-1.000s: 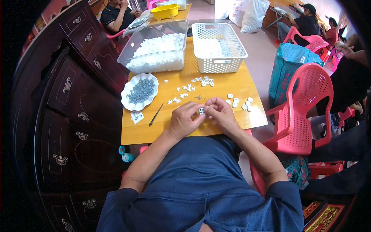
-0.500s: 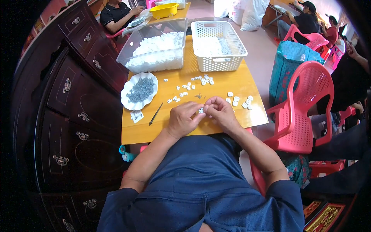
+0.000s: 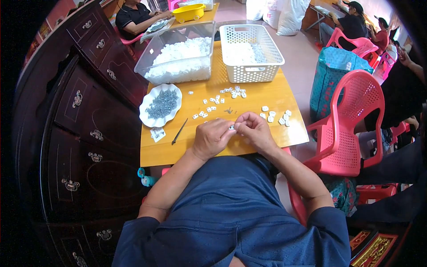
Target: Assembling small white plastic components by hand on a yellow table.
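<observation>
Close to the table's near edge, my left hand [image 3: 212, 137] pinches a small white plastic piece [image 3: 231, 127] between thumb and fingers. My right hand [image 3: 254, 131] meets it from the other side, thumb and forefinger closed at the same piece; whether a screw is between them is hidden. Just beyond my hands lie a few small dark screws [image 3: 228, 111]. Loose white plastic pieces [image 3: 212, 100] are scattered past them, and another group [image 3: 284, 119] lies to the right. A thin black pointed tool [image 3: 179, 131] rests left of my left hand.
A scalloped white dish [image 3: 145, 116] of grey screws stands at the left. Behind are a clear bin [image 3: 178, 76] heaped with white pieces and a white perforated basket [image 3: 255, 73]. A pink chair [image 3: 340, 147] is at the right, dark drawers [image 3: 89, 111] at the left. Other people sit farther off.
My hands stay together at the white piece, with only slight finger movement. At the far left, another person's hand has shifted.
</observation>
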Motion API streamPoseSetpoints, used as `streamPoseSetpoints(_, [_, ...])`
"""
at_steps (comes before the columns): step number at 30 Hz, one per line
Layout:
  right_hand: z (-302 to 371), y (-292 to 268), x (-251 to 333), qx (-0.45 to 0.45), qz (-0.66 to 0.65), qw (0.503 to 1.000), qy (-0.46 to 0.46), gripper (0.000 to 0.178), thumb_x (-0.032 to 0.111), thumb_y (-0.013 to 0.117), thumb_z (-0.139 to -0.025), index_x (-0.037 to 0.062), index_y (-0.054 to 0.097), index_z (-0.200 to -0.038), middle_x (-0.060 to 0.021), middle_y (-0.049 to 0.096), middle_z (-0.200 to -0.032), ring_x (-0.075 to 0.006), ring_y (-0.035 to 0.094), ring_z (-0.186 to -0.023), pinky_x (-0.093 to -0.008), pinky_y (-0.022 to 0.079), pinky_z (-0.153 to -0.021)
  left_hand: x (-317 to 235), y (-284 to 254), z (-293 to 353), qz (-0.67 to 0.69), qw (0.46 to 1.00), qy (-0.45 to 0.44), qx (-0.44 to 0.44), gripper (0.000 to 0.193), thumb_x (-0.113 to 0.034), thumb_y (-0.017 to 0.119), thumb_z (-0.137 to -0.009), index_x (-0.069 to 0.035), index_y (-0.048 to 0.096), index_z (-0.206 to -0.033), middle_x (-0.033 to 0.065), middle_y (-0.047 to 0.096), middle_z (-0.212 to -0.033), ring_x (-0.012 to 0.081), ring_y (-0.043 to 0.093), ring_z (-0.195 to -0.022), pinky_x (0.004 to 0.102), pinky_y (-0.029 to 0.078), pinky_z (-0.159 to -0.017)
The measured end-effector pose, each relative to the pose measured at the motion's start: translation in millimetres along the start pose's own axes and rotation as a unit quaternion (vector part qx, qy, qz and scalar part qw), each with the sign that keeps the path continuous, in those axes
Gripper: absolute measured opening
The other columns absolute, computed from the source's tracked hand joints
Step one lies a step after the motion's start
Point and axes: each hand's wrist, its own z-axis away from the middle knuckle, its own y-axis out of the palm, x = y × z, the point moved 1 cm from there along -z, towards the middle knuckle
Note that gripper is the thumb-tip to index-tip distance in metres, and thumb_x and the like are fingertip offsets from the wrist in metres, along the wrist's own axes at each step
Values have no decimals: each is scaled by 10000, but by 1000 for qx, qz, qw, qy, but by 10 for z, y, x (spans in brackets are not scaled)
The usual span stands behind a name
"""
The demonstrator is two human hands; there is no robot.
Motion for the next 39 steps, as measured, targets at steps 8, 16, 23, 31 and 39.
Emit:
streamPoseSetpoints(8, [-47, -85, -39, -8, 15, 1000, -22, 111, 88, 667, -954, 27, 621, -1033, -4, 667, -879, -61, 607, -763, -210, 487, -708, -37, 12, 0, 78, 995, -64, -1, 264, -54, 776, -811, -6, 702, -1059, 131, 704, -903, 219, 696, -719, 309, 552, -643])
streamPoseSetpoints(16, [7, -529, 551, -153, 370, 916, -22, 112, 102, 664, -907, 27, 686, -987, -90, 699, -830, -181, 695, -820, -297, 539, -731, 164, -45, -2, 2, 995, -97, -33, 212, -64, 745, -826, -12, 723, -1030, 124, 709, -912, 217, 686, -694, 306, 544, -641])
streamPoseSetpoints(23, [-74, -918, 420, -166, 632, 743, -141, 118, 149, 638, -852, 76, 720, -895, -160, 691, -880, -366, 675, -834, -449, 548, -753, 237, 117, -226, -59, 993, -95, 40, 154, -132, 712, -848, -42, 741, -969, 112, 708, -913, 288, 690, -802, 370, 545, -720])
streamPoseSetpoints(31, [-114, -964, 405, -186, 629, 740, -148, 104, 148, 646, -841, 95, 726, -882, -138, 682, -893, -356, 678, -823, -450, 546, -741, 419, 447, -498, -149, 980, -80, 109, 124, -219, 696, -843, -102, 734, -827, 87, 687, -851, 295, 679, -820, 430, 545, -723])
streamPoseSetpoints(39, [-365, -729, 628, -116, 617, 761, -164, 89, 142, 649, -843, 80, 704, -875, -137, 691, -886, -356, 679, -813, -459, 542, -723, 418, 487, -426, -146, 982, -100, 69, 113, -200, 689, -845, -95, 729, -840, 95, 696, -870, 305, 683, -823, 433, 548, -724])
